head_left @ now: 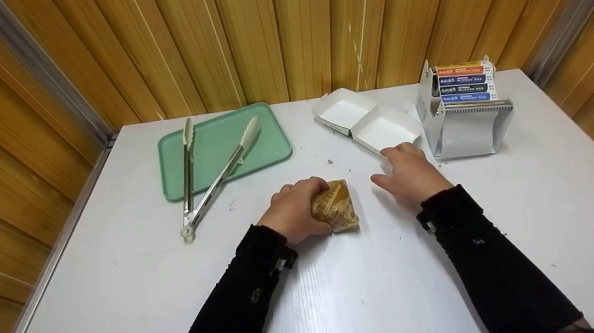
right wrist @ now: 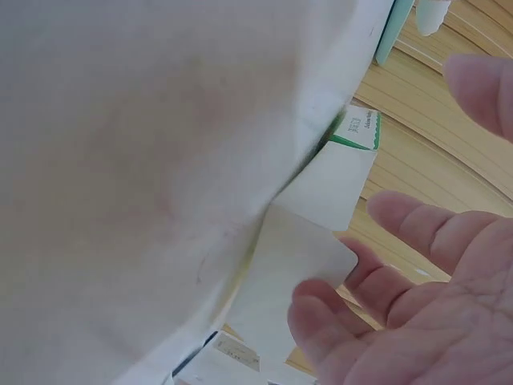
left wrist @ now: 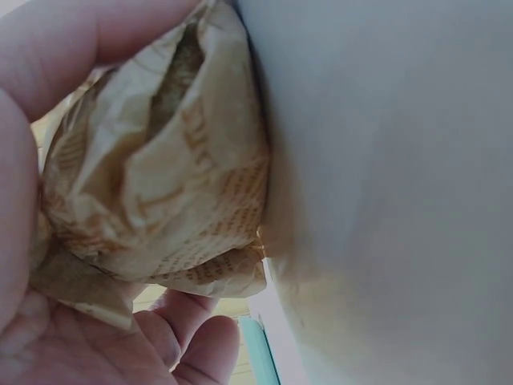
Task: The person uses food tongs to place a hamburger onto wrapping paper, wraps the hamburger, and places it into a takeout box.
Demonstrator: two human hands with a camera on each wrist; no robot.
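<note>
My left hand grips a paper-wrapped burger low over the middle of the table, thumb on the near side and fingers on the far side. Its printed brown paper is crumpled, with a fold gaping at one end in the left wrist view. To the right, my right hand reaches to an open white clamshell box, its fingertips right at the near wall. In the right wrist view the fingers are relaxed beside the box's corner, and the thumb stands well apart.
Metal tongs with pale tips lie spread across a green tray at the back left. A white rack with several coloured boxes stands at the back right. Wood-look panels close off the table's back edge.
</note>
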